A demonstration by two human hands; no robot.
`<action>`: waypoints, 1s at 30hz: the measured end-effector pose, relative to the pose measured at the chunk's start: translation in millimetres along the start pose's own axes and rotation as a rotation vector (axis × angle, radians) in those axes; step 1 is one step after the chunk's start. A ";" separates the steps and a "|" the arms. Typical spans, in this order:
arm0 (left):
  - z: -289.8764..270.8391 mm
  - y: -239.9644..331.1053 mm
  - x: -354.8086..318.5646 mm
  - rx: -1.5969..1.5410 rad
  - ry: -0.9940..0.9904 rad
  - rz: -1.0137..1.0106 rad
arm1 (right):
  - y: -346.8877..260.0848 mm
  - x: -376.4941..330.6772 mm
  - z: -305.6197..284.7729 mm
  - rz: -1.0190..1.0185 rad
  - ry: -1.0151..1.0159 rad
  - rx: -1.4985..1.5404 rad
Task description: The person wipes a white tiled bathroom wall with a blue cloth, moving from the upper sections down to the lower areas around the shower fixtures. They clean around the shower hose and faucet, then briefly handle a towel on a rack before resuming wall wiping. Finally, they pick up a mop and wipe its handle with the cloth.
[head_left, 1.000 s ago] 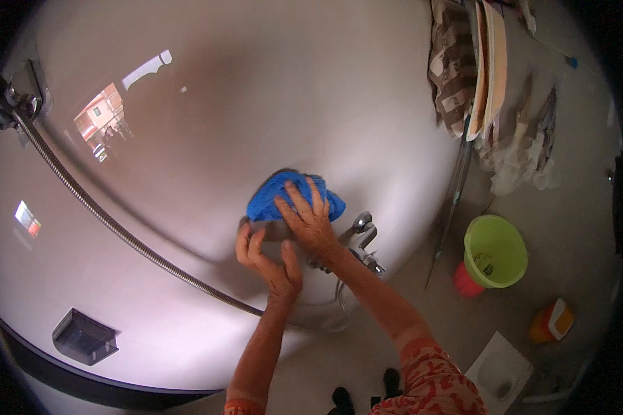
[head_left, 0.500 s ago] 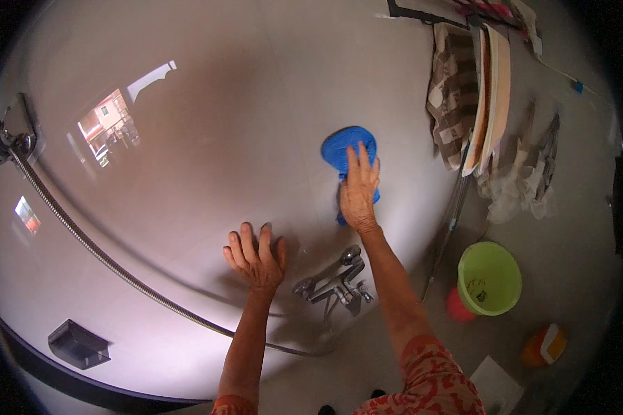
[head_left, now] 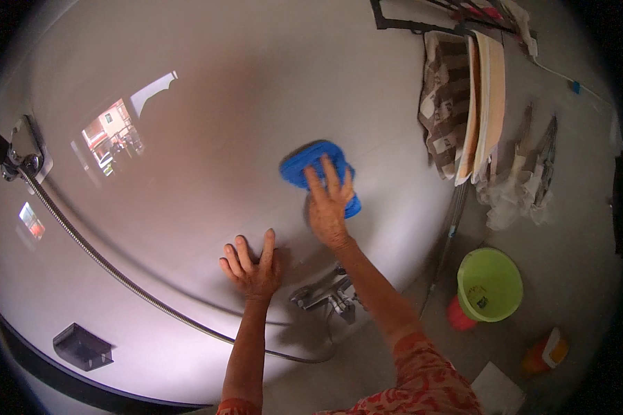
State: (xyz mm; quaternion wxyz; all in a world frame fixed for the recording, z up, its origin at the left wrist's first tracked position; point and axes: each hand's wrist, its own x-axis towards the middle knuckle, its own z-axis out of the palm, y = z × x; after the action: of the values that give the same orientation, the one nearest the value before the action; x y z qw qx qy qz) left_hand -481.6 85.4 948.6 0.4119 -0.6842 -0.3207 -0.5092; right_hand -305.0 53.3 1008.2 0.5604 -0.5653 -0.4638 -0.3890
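Note:
A blue cloth (head_left: 311, 158) lies pressed against the glossy light wall (head_left: 208, 138), with my right hand (head_left: 331, 207) on it. The fingers bear on its middle, and a loose end shows past the hand's right side. Lower and to the left, my left hand (head_left: 255, 270) is open at the wall with its fingers spread, holding nothing. Between and below the two hands is a chrome mixer tap (head_left: 318, 294), partly covered by my right forearm.
A metal shower hose (head_left: 111, 259) curves from the shower holder (head_left: 24, 155) at left toward the tap. A black soap holder (head_left: 83, 347) is at lower left. Towels (head_left: 446, 104) hang at upper right. A green bucket (head_left: 491, 285) stands over something red (head_left: 459, 315).
My right hand has moved left and slightly down along the wall with the blue cloth. My left hand stays near the same spot, its index finger now straighter and further from the others.

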 end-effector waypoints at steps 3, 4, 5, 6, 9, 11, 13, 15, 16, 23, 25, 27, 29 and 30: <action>-4.1 4.6 6.2 -0.001 0.021 0.003 | 1.5 9.7 -14.7 -0.092 -0.043 0.028; -3.7 4.1 4.4 0.003 0.025 0.005 | 2.0 15.3 -22.3 -0.074 -0.110 0.003; -3.5 3.4 3.0 0.010 0.028 0.007 | 7.4 20.2 -24.0 -0.033 -0.113 -0.004; -4.0 2.9 3.0 0.009 0.025 0.008 | 14.0 27.0 -24.4 0.007 -0.117 -0.009; -5.3 7.6 6.1 -0.040 0.018 0.016 | 44.9 44.7 -31.4 0.100 -0.069 -0.029; -6.8 5.4 7.1 -0.091 0.014 0.034 | 66.4 53.0 -34.0 0.138 -0.020 -0.014; -6.0 4.5 4.8 -0.085 0.014 0.032 | 89.2 57.6 -35.4 0.162 0.024 0.014; -3.5 6.0 3.4 -0.076 0.013 0.025 | 111.1 61.6 -37.8 0.159 0.055 0.035; -3.8 5.6 2.1 -0.066 0.009 0.021 | 117.4 63.1 -38.3 0.187 0.055 0.031; -1.6 4.8 -2.6 -0.065 0.013 0.009 | 192.2 84.4 -45.1 0.361 0.117 0.066; -2.3 1.2 -3.5 -0.063 -0.009 0.015 | 188.0 98.0 -47.8 0.506 0.117 0.135; -2.5 3.9 -1.7 -0.066 -0.012 0.024 | 182.0 99.6 -50.1 0.552 0.117 0.118; -5.9 3.7 2.8 -0.037 0.000 0.043 | 159.0 96.8 -41.5 0.506 0.110 0.055; -6.5 2.0 0.7 -0.010 -0.030 0.048 | 143.0 93.9 -36.1 0.485 0.084 0.043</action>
State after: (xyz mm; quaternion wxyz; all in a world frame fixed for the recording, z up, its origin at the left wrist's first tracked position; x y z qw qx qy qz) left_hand -482.4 78.7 949.7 0.4159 -0.7013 -0.3078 -0.4904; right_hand -139.8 34.0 1061.9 0.6682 -0.6314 -0.2987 -0.2564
